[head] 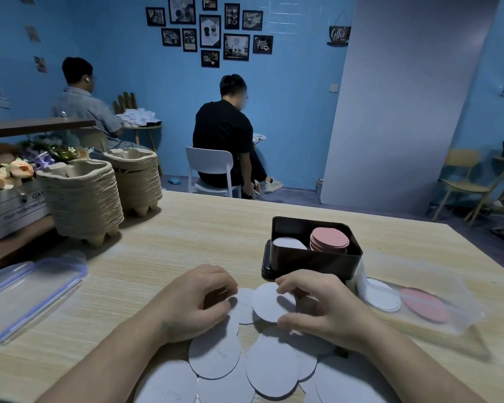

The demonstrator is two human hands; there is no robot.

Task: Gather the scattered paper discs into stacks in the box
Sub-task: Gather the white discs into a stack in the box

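Note:
Several white paper discs point(216, 353) lie spread and overlapping on the wooden table at the near edge. My right hand point(317, 309) pinches one white disc point(269, 301) between thumb and fingers, lifted a little over the others. My left hand point(198, 301) has its fingers curled over the edge of another white disc point(243, 306); its grip is partly hidden. Just behind my hands stands the dark box point(312, 261), holding a pink disc stack point(329, 238) on the right and a lower white disc stack point(288, 243) on the left.
A clear plastic bag point(425, 301) with white and pink discs lies right of the box. A clear lid point(26, 289) lies at the left edge. Two stacks of pulp cup carriers point(82, 199) and flowers point(12, 170) stand at back left. Two people sit beyond the table.

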